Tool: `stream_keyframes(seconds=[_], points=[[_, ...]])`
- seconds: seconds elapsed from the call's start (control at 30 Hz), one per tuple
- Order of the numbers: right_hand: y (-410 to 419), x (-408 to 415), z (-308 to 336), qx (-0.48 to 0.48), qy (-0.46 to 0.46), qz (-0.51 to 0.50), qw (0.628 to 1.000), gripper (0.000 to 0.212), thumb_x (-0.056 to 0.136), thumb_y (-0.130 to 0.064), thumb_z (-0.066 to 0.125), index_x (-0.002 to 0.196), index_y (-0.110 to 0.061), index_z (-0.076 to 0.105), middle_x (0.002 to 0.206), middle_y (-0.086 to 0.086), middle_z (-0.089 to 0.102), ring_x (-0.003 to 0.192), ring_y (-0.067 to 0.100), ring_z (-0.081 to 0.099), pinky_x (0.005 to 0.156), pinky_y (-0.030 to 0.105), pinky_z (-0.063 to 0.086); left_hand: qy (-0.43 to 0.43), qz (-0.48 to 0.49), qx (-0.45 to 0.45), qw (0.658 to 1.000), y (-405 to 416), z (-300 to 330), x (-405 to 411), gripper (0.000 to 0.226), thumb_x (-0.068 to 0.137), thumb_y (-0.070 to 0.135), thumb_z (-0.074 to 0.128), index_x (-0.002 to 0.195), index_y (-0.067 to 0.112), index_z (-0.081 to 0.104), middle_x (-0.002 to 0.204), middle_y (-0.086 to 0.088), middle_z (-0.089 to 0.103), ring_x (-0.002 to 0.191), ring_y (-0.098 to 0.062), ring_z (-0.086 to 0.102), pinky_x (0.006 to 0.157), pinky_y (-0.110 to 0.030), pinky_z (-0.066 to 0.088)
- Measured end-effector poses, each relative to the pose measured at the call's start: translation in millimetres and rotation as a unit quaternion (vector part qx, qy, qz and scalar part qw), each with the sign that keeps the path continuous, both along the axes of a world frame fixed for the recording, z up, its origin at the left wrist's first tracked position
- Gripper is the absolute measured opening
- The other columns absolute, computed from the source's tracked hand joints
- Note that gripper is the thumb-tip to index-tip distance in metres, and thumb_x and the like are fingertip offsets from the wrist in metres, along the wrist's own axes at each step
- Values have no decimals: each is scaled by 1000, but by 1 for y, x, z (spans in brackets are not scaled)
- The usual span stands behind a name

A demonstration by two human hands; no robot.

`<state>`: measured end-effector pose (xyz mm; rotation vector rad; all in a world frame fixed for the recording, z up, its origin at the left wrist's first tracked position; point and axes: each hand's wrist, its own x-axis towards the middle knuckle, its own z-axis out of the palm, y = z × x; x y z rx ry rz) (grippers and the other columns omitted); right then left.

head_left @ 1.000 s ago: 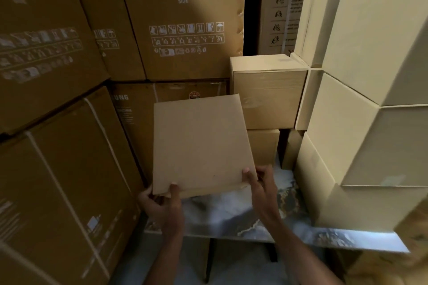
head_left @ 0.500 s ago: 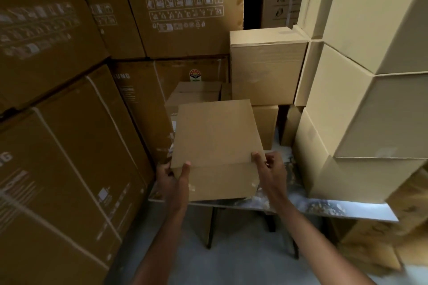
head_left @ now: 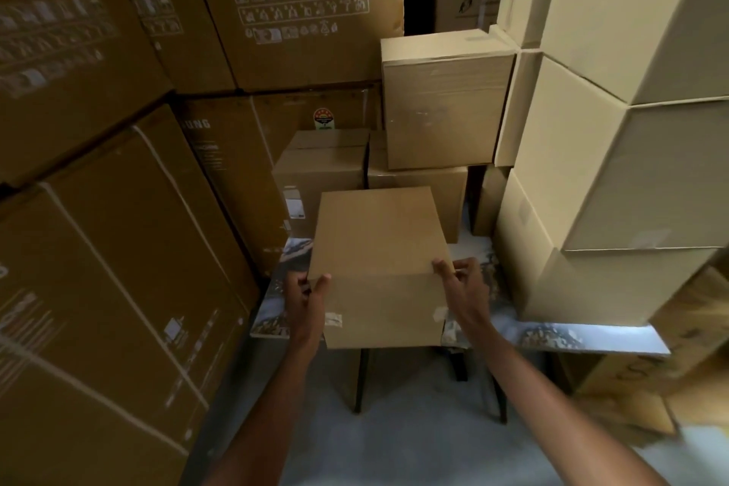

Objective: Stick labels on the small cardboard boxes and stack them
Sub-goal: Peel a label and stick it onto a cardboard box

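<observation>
Both arms reach forward, the left hand (head_left: 305,298) and right hand (head_left: 463,288) gripping opposite sides of a box (head_left: 378,268) at its upper front edge. The box sits at the table's (head_left: 572,339) near edge, in front of stacked boxes (head_left: 442,110).

Box: small cardboard box (head_left: 378,245) between both hands, over table (head_left: 591,335) edge.
Left hand (head_left: 303,300): grips near-left corner.
Right hand (head_left: 463,288): pinches near-right corner.

The held box (head_left: 378,268) is plain tan with pale tape scraps (head_left: 333,320) on its front. The table (head_left: 552,335) has a grey-white marbled pattern. Big brown cartons (head_left: 296,12) carry white symbols; one bears a red-green sticker (head_left: 324,119). Right-edge boxes (head_left: 591,170) are pale beige.
</observation>
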<state>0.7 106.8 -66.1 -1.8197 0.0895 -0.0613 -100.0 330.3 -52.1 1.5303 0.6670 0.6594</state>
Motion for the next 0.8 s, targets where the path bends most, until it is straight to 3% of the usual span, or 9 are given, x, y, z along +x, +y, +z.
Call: stream_keyframes(seconds=[0.13, 0.2, 0.27, 0.37, 0.43, 0.5, 0.6, 0.67, 0.8], points=[[-5, 11, -6, 19, 23, -6, 1000, 38, 100, -45, 60, 112, -10, 53, 103, 9, 65, 95, 27, 64, 79, 39, 54, -45, 11, 83, 995, -18, 14, 5, 18, 95, 14, 70, 105, 14, 55, 98, 5, 63, 95, -21, 63, 71, -17, 47], [-9, 16, -6, 6, 38, -17, 999, 39, 103, -49, 52, 118, -13, 52, 114, 14, 63, 105, 35, 63, 90, 50, 54, -53, -6, 124, 991, -27, 18, 10, 23, 92, 17, 73, 110, 14, 60, 107, 1, 65, 97, -9, 63, 73, -9, 44], [-14, 18, -2, -47, 7, -45, 998, 48, 104, -50, 43, 129, -10, 52, 125, 19, 61, 115, 40, 58, 94, 49, 48, -43, -32, 166, 985, -34, 16, 15, 31, 88, 21, 76, 116, 19, 61, 119, 0, 62, 102, 3, 58, 79, -5, 43], [-21, 13, 8, -173, -112, -77, 975, 58, 98, -52, 37, 137, -13, 54, 139, 15, 53, 127, 34, 48, 104, 50, 41, -57, -75, 215, 972, -48, 13, 18, 47, 84, 33, 70, 130, 28, 60, 131, 20, 53, 117, -6, 57, 97, -26, 51], [-17, 8, 22, -225, -194, -34, 954, 44, 102, -48, 39, 120, -18, 66, 131, 7, 60, 125, 29, 51, 105, 51, 41, -72, -107, 255, 958, -59, 15, 18, 55, 85, 39, 63, 138, 29, 59, 133, 36, 44, 123, -4, 53, 100, -31, 49], [-3, -4, 42, -192, -225, 28, 955, 36, 106, -46, 45, 112, -20, 68, 120, -1, 66, 116, 18, 57, 99, 45, 47, -76, -129, 279, 949, -71, 19, 17, 59, 83, 36, 61, 141, 26, 58, 137, 30, 48, 126, -2, 51, 102, -35, 48], [19, -15, 65, -166, -249, 61, 952, 42, 102, -55, 47, 115, -21, 67, 111, -10, 64, 103, 8, 58, 86, 34, 50, -99, -158, 266, 946, -82, 16, 16, 61, 80, 23, 61, 141, 20, 59, 143, 12, 56, 132, -2, 50, 107, -42, 48], [28, -15, 68, -180, -248, 55, 950, 45, 97, -60, 55, 118, -21, 68, 114, -6, 67, 105, 11, 60, 84, 32, 49, -118, -183, 227, 949, -82, 13, 15, 67, 75, 10, 60, 141, 19, 60, 142, 13, 59, 134, -5, 52, 107, -43, 49], [33, -9, 68, -244, -236, 38, 940, 47, 87, -54, 73, 121, -22, 67, 121, 1, 67, 112, 20, 59, 84, 31, 45, -108, -188, 113, 970, -65, 8, 12, 58, 80, 2, 59, 135, 21, 64, 130, 10, 67, 123, -5, 61, 100, -30, 53]])
